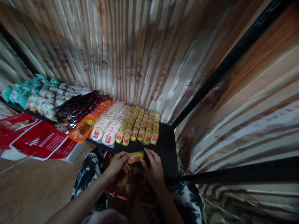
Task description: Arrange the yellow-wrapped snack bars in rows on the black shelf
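Note:
Between my two hands is a small yellow wrapped snack cake (pixel 135 157) with a red and white label facing up. The fingers of my left hand (pixel 119 162) pinch its left end. My right hand (pixel 153 165) has its thumb and fingers at the right end. Below them, in my lap, a red basket (pixel 121 196) holds more yellow wrapped snacks, partly hidden by my hands and forearms. Just beyond my hands, rows of the same yellow snack cakes (pixel 140 133) stand on the black shelf (pixel 168 149).
Left of the yellow rows lie white wrapped round snacks (pixel 108 137), an orange snack packet (pixel 85 127), dark shiny packets (pixel 74 107) and green-white packets (pixel 42 93). A red printed box (pixel 44 140) is at the left. A black post (pixel 210 81) rises at right before the curtain (pixel 130 56).

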`<state>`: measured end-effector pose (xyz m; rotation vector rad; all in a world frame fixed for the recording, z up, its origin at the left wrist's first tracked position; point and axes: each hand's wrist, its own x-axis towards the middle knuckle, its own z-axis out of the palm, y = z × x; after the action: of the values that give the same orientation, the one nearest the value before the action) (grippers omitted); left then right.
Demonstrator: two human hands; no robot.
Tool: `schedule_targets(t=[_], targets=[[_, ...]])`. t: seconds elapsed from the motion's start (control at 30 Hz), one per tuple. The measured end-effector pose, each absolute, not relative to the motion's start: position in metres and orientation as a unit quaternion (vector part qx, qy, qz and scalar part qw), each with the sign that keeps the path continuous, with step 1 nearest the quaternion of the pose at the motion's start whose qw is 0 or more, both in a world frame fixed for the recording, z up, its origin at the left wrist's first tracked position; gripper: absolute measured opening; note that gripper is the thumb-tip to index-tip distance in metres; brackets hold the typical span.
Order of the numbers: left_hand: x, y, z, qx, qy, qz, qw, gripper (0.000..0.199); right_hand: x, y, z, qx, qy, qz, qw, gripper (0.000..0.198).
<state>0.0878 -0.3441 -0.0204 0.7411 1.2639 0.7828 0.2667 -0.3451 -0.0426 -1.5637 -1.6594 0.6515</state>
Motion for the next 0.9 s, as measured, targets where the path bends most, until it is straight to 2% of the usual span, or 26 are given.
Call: schedule_targets(t=[0.1, 0.17, 0.27, 0.43, 0.53, 0.67, 0.77, 0.9], targets=[[0.079, -0.331, -0.008, 0.505, 0.561, 0.283, 0.592, 0.026, 0.266, -0.346, -0.034, -0.576, -0.726, 0.194, 0.321, 0.042], [0.076, -0.323, 0.002, 0.608, 0.556, 0.241, 0.512, 0.026, 0.263, -0.345, -0.033, -0.55, -0.751, 0.211, 0.299, 0.036], [0.078, -0.311, 0.013, 0.688, 0.557, 0.225, 0.408, 0.03, 0.257, -0.342, -0.04, -0.554, -0.735, 0.237, 0.311, 0.029], [0.095, -0.304, 0.0, 0.623, 0.57, 0.322, 0.429, 0.042, 0.25, -0.327, -0.061, -0.636, -0.61, 0.294, 0.369, 0.032], [0.106, -0.308, -0.016, 0.591, 0.564, 0.382, 0.433, 0.039, 0.246, -0.315, -0.065, -0.657, -0.547, 0.329, 0.403, 0.036], [0.116, -0.313, -0.032, 0.626, 0.552, 0.393, 0.387, 0.032, 0.238, -0.302, -0.067, -0.669, -0.501, 0.317, 0.449, 0.034], [0.119, -0.312, -0.04, 0.638, 0.571, 0.385, 0.344, 0.033, 0.234, -0.297, -0.073, -0.681, -0.503, 0.296, 0.442, 0.028], [0.121, -0.307, -0.05, 0.649, 0.564, 0.378, 0.344, 0.035, 0.233, -0.295, -0.081, -0.697, -0.516, 0.269, 0.419, 0.027]])
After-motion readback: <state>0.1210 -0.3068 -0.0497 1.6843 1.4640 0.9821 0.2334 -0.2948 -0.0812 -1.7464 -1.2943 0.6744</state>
